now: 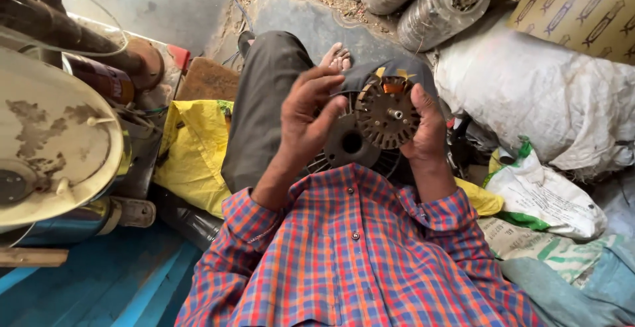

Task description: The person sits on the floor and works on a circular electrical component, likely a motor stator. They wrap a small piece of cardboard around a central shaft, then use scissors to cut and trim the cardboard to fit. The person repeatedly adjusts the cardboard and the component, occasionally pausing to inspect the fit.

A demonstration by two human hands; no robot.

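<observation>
— Checked shirt [357, 254] fills the bottom of our view, and just beyond it we have the round motor core [387, 113] raised over our lap, above the dark ribbed disc [347, 145].

— Our right hand [426, 128] is closed round the core's right edge, thumb on the rim. Our left hand [305, 119] is open, fingers spread, fingertips just at the core's left side and over the disc.

— To do this well, we'd judge, we should keep the right grip firm on the rim and off the copper-coloured windings near the top, hold the little centre shaft [395, 113] square to us, and let the left fingers steady the edge gently.

— Agreed. What can't we see?

— The core's back face, and how the disc sits: our hands and the core cover most of it. Whether core and disc touch, we can't tell. Our palms hide the contact points too.

— And the big cream drum [53, 142] on the left is cut off by the edge.
</observation>
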